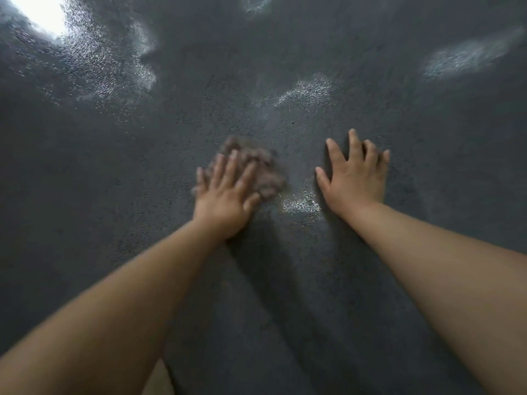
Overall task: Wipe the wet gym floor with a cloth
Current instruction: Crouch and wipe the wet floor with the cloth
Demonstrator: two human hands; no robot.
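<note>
floor: dark grey, rough speckled gym floor [285, 280], matte in most places, so it looks fairly dry near the person

still wet: shiny patch [299, 205] right between the two hands, a few more gleaming spots farther out, and a big glare at top left. I'd guess the job is partway done, with plenty left out front

cloth: crumpled greyish-brown rag [256, 169], blurred, lying on the floor just left of that shiny patch

left hand [228, 195]: flat on top of the cloth, fingers spread, pressing rather than gripping; the cloth sticks out past the fingertips and to the thumb side

right hand [355, 178]: empty, splayed wide on the bare floor, apart from the cloth, probably just bracing
</note>
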